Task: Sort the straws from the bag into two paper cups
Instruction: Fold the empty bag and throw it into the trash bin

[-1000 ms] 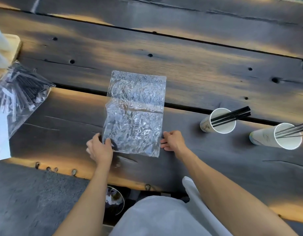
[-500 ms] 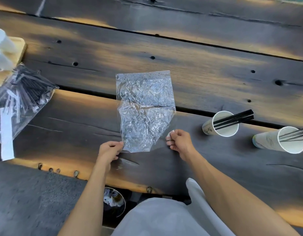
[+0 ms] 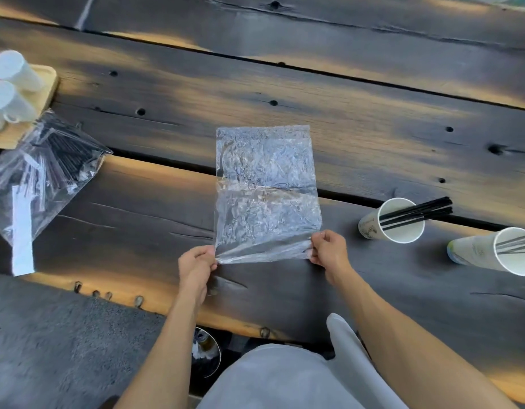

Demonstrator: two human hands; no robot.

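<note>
A crinkled, clear plastic bag (image 3: 267,193), empty and flat mid-surface, is pinched at its near corners by the left hand (image 3: 197,265) and right hand (image 3: 329,250). Faint print on two white paper cups (image 3: 391,221) is unreadable.

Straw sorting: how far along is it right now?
Done: both paper cups, the near cup and the far cup, hold dark straws. In hand: the left hand and right hand pinch the empty bag by its near corners. Left: another bag of straws lies unsorted at far left.
</note>
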